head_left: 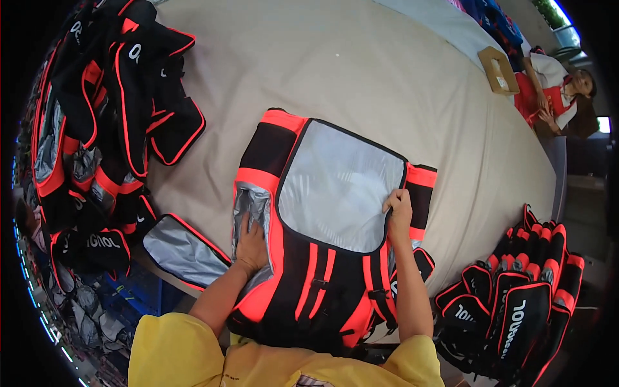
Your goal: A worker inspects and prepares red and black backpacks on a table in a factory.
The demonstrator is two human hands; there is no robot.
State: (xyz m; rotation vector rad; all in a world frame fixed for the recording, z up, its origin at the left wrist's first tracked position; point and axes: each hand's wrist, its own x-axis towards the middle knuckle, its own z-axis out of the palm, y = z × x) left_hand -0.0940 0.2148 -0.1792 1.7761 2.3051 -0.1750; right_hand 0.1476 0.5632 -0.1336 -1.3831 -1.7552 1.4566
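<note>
One bag [289, 264] at table [258, 64] edge, 6 o'clock; 12 clear. Right grip [399, 216] pinching flap [342, 187]; left grip [252, 248] in side pocket [258, 198], can't tell.

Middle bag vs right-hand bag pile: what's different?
Arrangement: the middle bag lies alone, spread out; the right-hand pile is several bags packed together.
Face: the middle bag shows a large pale-grey panel; the right-hand pile shows black panels with white lettering.
Handling: both hands touch the middle bag, neither the right-hand pile.
Shared: black, bright coral-red trim.

bag [329, 219] underside hidden, shirt [284, 367] cropped below
</note>
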